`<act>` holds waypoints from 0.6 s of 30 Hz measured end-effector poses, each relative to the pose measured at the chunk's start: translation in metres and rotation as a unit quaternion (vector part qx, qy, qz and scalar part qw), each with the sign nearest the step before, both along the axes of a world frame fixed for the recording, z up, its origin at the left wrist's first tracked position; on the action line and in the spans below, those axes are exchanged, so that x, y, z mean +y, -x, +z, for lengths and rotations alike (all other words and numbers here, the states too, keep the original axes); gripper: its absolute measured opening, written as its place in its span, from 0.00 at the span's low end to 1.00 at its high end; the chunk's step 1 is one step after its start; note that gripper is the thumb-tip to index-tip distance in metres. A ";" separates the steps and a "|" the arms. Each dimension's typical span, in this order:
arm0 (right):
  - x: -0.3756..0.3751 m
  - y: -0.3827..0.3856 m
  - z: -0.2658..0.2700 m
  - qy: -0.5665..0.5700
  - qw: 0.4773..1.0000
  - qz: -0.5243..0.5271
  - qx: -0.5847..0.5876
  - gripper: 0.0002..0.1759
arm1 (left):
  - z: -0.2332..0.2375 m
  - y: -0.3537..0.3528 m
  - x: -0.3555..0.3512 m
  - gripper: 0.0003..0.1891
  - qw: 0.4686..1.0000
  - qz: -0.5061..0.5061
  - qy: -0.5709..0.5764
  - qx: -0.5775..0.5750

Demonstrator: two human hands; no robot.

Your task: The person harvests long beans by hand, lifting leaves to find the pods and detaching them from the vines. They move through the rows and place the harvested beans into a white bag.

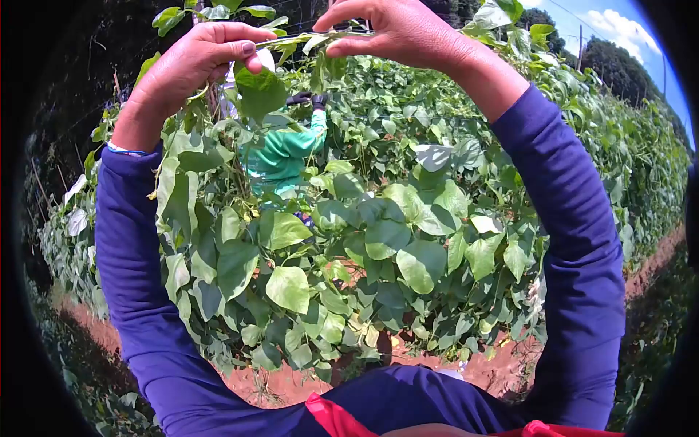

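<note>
Both arms, in dark blue sleeves, reach up to the top of a leafy climbing row. My left hand (207, 60) is closed, with thumb and fingers pinching a thin green vine (302, 38). The vine stretches across to my right hand (397, 35), whose thumb lies below it and fingers above, curled around it. Part of the right grip is hidden behind its own fingers. A broad green leaf (261, 93) hangs just below my left hand, and smaller leaves dangle between the hands.
Dense leafy vines (422, 266) fill the space ahead, with another row (619, 146) at right. Behind the foliage is a person in a green top (280, 156) and dark gloves. Reddish soil (284, 384) shows below. A pole (580, 48) stands far right.
</note>
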State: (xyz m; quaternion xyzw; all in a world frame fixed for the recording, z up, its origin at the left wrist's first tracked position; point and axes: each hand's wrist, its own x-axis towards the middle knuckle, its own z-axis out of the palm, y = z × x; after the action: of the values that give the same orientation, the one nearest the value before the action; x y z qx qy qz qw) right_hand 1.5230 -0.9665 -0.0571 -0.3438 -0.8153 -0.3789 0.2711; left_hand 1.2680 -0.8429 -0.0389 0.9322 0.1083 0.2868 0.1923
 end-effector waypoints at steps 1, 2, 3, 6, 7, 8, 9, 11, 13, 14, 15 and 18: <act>0.002 -0.001 -0.007 0.006 1.000 0.025 0.000 0.16 | 0.000 0.001 0.000 0.17 1.000 0.011 -0.001 0.001; 0.010 -0.001 -0.013 -0.058 0.996 -0.015 -0.065 0.16 | 0.001 0.001 0.003 0.17 1.000 0.012 0.000 0.000; 0.016 -0.003 -0.015 -0.123 0.982 -0.056 -0.129 0.24 | 0.000 0.001 0.006 0.17 1.000 0.015 0.004 -0.001; 0.018 -0.009 -0.028 -0.012 0.949 -0.305 -0.082 0.18 | -0.008 -0.002 0.008 0.16 0.999 0.023 0.021 0.007; 0.021 -0.011 -0.029 -0.025 0.957 -0.284 -0.047 0.15 | -0.010 -0.002 0.007 0.16 0.999 0.036 0.022 0.013; 0.026 -0.011 -0.030 -0.086 0.966 -0.244 -0.017 0.13 | -0.011 -0.002 0.006 0.16 0.999 0.037 0.023 0.012; 0.030 -0.011 -0.029 -0.147 0.968 -0.202 0.013 0.12 | -0.010 0.000 0.004 0.16 0.998 0.027 0.043 0.023; 0.034 -0.005 -0.022 -0.188 0.967 -0.171 -0.024 0.16 | -0.005 0.005 0.000 0.17 0.998 0.017 0.054 0.034; 0.033 0.006 -0.018 0.012 0.982 -0.171 0.084 0.12 | 0.003 0.008 -0.005 0.16 0.996 0.031 0.079 0.018; 0.031 0.006 -0.028 0.071 0.978 0.023 0.196 0.14 | 0.004 0.004 -0.012 0.19 0.993 0.028 0.114 -0.013; 0.039 0.012 -0.029 -0.113 0.987 -0.113 0.033 0.12 | 0.012 0.005 -0.008 0.19 0.994 0.001 0.113 -0.010; 0.057 0.025 -0.023 -0.089 0.966 -0.057 0.237 0.10 | 0.026 0.009 -0.040 0.20 0.998 0.054 0.021 -0.034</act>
State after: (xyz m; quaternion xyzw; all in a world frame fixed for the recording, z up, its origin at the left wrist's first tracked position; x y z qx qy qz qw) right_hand 1.4980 -0.9091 -0.0798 -0.4440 -0.6699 -0.3728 0.4638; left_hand 1.2590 -0.8831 -0.0127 0.9105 0.1580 0.3260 0.1995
